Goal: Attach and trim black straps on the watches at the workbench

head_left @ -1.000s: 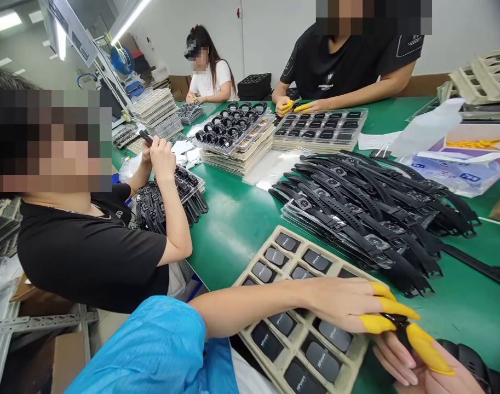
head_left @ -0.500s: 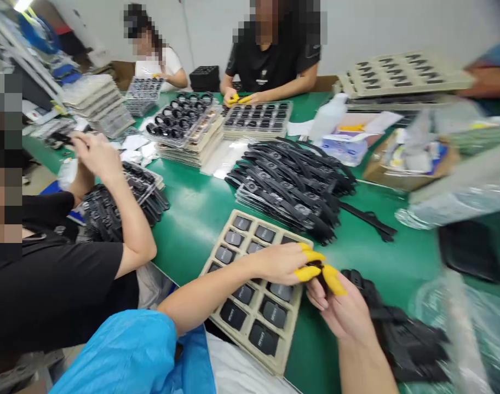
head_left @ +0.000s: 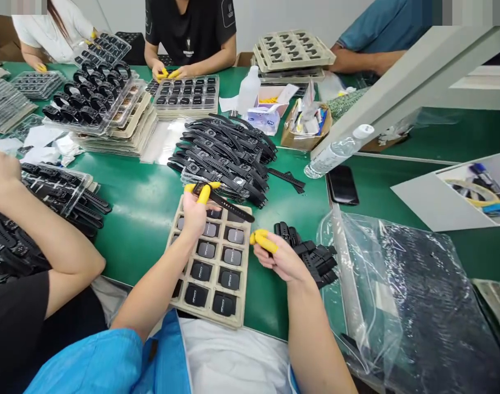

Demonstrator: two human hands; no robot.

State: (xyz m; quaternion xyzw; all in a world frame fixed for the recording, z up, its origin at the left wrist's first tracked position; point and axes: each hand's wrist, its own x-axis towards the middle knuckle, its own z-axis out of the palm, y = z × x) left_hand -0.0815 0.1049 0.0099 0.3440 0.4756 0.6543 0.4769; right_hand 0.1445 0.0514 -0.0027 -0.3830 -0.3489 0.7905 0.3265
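My left hand (head_left: 195,214), with yellow finger covers, pinches a smartwatch (head_left: 199,189) above a beige tray. A black watch strap (head_left: 236,211) extends from the watch toward the right. My right hand (head_left: 283,257), also in yellow finger covers, is closed just right of the tray, apart from the strap's end. Whatever lies between its fingertips, if anything, is hidden. Beneath my left hand, the beige tray (head_left: 245,273) holds dark square watch pieces (head_left: 197,294) in its compartments. Loose black straps (head_left: 315,262) lie in a pile beside my right hand.
Beyond the tray is a heap of strapped watches (head_left: 220,153). A water bottle (head_left: 338,150), a phone (head_left: 342,185) and a clear plastic bag (head_left: 418,290) are to the right. A co-worker's arm (head_left: 69,246) reaches in at left. Stacked trays (head_left: 122,131) stand farther back.
My hands have separated: the left has moved back left over the tray with the watch, its strap now in plain sight. The right is by the loose straps. The view has swung right.
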